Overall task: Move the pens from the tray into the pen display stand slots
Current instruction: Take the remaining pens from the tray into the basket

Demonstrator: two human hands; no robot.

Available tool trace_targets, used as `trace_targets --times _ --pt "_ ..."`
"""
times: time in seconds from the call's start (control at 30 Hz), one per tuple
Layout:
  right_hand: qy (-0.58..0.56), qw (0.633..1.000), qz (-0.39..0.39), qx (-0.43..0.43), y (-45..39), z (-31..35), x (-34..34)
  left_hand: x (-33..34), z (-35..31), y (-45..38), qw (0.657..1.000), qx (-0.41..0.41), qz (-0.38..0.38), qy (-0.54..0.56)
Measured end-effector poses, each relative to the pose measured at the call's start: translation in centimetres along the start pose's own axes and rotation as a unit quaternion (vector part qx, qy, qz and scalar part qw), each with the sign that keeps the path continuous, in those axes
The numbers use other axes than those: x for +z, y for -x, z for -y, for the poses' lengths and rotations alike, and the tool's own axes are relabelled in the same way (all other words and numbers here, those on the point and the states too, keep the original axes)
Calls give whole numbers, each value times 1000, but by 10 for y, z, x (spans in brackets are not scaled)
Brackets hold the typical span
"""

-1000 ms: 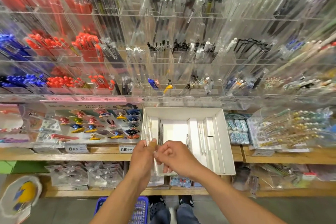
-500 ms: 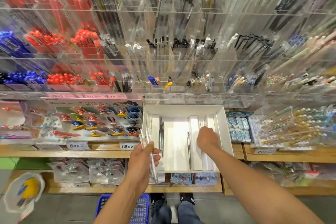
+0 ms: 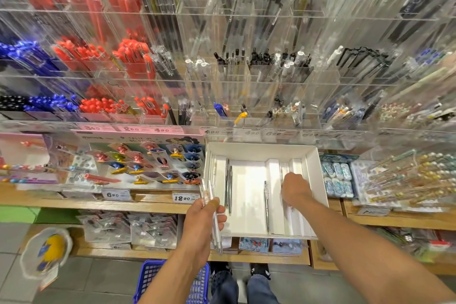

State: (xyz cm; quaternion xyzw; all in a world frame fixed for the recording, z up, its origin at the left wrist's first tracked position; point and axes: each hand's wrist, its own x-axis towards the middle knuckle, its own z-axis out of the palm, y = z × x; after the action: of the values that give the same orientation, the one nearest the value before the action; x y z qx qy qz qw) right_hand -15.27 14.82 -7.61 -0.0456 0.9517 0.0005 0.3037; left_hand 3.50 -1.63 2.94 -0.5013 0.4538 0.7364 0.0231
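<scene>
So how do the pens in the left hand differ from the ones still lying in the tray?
The clear pens are see-through plastic; the silver pens in the tray look like grey metal. The clear pens are gripped as a bundle in the left hand, off the tray's left edge; the silver pens lie loose and flat in its compartments. The right hand reaches into the tray's right side. Both kinds are slim and point roughly away from the person.
</scene>
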Motion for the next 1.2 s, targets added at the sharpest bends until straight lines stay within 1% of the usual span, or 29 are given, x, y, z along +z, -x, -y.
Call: trace_targets --times 0.17,0.37,0.47,0.57,0.63,0.7,0.77,0.87,0.93,1.03,1.1,1.17,1.2 --pt "-5 999 36 -4 0 3 -8 4 0 1 1000 4 -1 -7" --pt "35 999 33 -8 1 2 -6 3 3 0 1000 5 -5 -16" --pt "36 999 26 -13 3 3 -4 1 4 0 1000 3 -9 -16" --pt "7 999 35 -11 13 4 -10 -2 4 -1 1000 2 -11 -17" --pt "-39 999 15 -19 25 3 -19 -2 2 -2 1000 3 -7 -12" --pt "-83 995 -7 -51 39 5 -28 -2 0 -2 1000 5 -3 -2" --pt "-150 980 18 -131 58 16 -37 -1 -3 -3 1000 9 -3 7" --pt "-266 928 101 -239 100 44 -42 0 -7 -2 999 21 13 23" --pt "-302 897 151 -285 124 65 -37 0 -8 0 999 30 31 16" --pt "-317 878 162 -320 138 84 -26 -7 -7 -2 998 47 36 1" --pt "-324 862 207 -331 133 88 -27 -16 -6 -4 999 44 23 15" --pt "-342 842 271 -317 119 91 -27 -27 -5 -6 998 41 21 41" --pt "-350 849 270 -290 109 94 -25 -32 -5 -6 997 40 24 54"
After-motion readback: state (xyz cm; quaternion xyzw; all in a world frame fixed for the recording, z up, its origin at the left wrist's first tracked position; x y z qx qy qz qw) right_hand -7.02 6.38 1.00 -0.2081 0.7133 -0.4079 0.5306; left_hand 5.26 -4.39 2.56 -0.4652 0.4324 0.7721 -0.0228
